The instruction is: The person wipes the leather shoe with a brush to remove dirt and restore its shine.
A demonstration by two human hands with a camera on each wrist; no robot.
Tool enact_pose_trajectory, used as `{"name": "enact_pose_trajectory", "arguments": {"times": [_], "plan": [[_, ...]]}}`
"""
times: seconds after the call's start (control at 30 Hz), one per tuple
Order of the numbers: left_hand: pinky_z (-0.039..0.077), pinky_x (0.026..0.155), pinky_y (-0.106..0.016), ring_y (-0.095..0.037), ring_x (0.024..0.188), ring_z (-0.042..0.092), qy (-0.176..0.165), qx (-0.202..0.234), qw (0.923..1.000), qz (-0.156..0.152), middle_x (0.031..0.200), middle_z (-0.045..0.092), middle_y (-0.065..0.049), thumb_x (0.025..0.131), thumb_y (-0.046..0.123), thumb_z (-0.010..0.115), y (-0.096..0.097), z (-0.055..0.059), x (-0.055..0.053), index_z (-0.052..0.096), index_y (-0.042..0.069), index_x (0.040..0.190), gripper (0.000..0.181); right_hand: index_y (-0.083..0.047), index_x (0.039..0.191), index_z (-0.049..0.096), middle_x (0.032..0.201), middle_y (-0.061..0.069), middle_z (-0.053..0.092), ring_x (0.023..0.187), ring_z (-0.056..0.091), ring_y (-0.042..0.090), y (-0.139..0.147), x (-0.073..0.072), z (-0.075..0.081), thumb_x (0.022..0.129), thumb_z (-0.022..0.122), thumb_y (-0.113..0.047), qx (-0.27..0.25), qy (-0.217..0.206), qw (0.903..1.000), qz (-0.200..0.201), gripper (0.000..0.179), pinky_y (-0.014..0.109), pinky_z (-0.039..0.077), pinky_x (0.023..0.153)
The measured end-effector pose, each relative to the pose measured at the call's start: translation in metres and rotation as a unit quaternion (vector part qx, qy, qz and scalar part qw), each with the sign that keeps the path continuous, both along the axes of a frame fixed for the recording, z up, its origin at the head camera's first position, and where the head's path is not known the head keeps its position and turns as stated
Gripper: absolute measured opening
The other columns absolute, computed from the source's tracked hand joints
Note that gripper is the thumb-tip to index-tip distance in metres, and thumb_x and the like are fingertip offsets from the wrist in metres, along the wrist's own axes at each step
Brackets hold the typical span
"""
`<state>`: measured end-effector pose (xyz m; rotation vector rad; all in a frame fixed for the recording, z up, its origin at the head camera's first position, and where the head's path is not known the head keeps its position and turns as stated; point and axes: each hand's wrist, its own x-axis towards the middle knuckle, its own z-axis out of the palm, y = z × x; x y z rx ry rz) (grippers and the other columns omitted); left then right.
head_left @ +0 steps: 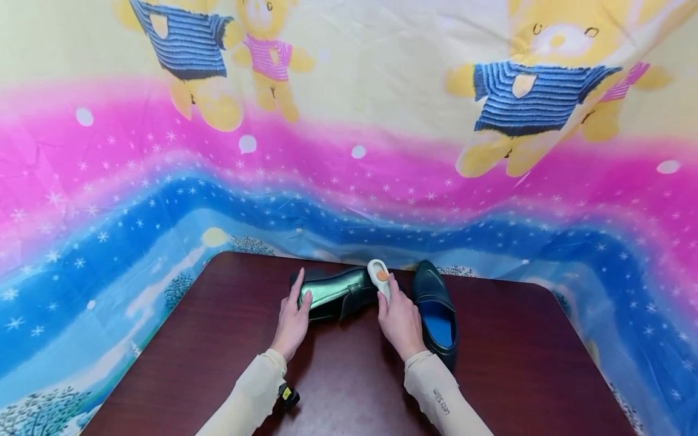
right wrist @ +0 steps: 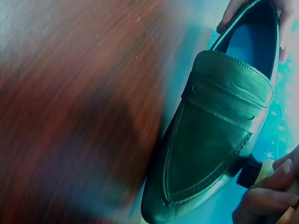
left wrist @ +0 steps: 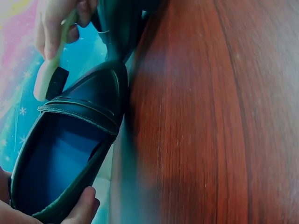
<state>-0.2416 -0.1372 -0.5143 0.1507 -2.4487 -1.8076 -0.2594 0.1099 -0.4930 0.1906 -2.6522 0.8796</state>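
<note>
My left hand (head_left: 292, 324) grips a dark loafer (head_left: 357, 298) by its heel, thumb on one side and fingers on the other. The shoe is tilted on its side in the head view, toe pointing right. In my right hand (head_left: 402, 321) is a small white-handled brush (head_left: 378, 270) with dark bristles (left wrist: 58, 83). Those bristles meet the side of the loafer near the toe, just ahead of its strap, as the right wrist view shows (right wrist: 249, 171). A matching loafer (head_left: 433, 290) with a blue insole stands beside my right hand, toe toward the far edge.
Everything sits toward the far edge of a dark reddish-brown table (head_left: 349, 375) with rounded corners. Behind it hangs a printed cloth (head_left: 349, 121) with bears and snowflakes. A small black item with a yellow patch (head_left: 289, 395) is at my left sleeve.
</note>
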Motion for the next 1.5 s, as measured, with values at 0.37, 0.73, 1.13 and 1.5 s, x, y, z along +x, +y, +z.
{"name": "enact_pose_trajectory", "arguments": {"times": [0.37, 0.73, 1.13, 1.5], "plan": [[0.035, 0.114, -0.065, -0.042, 0.150, 0.030, 0.023, -0.061, 0.9979, -0.001, 0.164, 0.027, -0.021, 0.092, 0.046, 0.078, -0.005, -0.006, -0.001, 0.040, 0.048, 0.156, 0.075, -0.011, 0.158, 0.042, 0.129, 0.016, 0.069, 0.078, 0.068, 0.027, -0.030, -0.001, -0.002, 0.108, 0.055, -0.033, -0.004, 0.006, 0.9965, 0.083, 0.055, 0.043, 0.056, 0.071], [0.052, 0.093, -0.047, -0.038, 0.126, 0.052, 0.010, -0.072, 0.9973, 0.010, 0.145, 0.043, -0.025, 0.102, 0.005, 0.064, -0.007, -0.002, -0.004, 0.042, 0.042, 0.157, 0.070, -0.004, 0.157, 0.038, 0.105, 0.022, 0.071, 0.074, 0.068, 0.036, -0.014, -0.010, -0.018, 0.107, 0.058, -0.029, -0.004, -0.015, 0.9977, -0.066, 0.060, 0.054, 0.058, 0.070], [0.051, 0.088, -0.041, -0.040, 0.127, 0.054, 0.008, -0.079, 0.9968, 0.000, 0.149, 0.038, -0.026, 0.099, -0.009, 0.058, -0.007, -0.003, -0.001, 0.041, 0.039, 0.158, 0.078, -0.014, 0.160, 0.038, 0.131, 0.015, 0.068, 0.072, 0.062, 0.023, -0.024, -0.011, 0.001, 0.110, 0.052, -0.033, -0.036, -0.024, 0.9983, 0.038, 0.056, 0.041, 0.052, 0.067], [0.043, 0.085, -0.040, -0.044, 0.140, 0.043, 0.009, -0.090, 0.9957, -0.019, 0.152, 0.032, -0.025, 0.086, -0.025, 0.044, -0.009, -0.004, 0.000, 0.038, 0.038, 0.159, 0.097, -0.016, 0.158, 0.044, 0.116, 0.016, 0.074, 0.068, 0.064, 0.027, -0.032, -0.018, 0.002, 0.107, 0.056, -0.034, 0.001, -0.010, 0.9998, 0.017, 0.055, 0.042, 0.052, 0.061]]}}
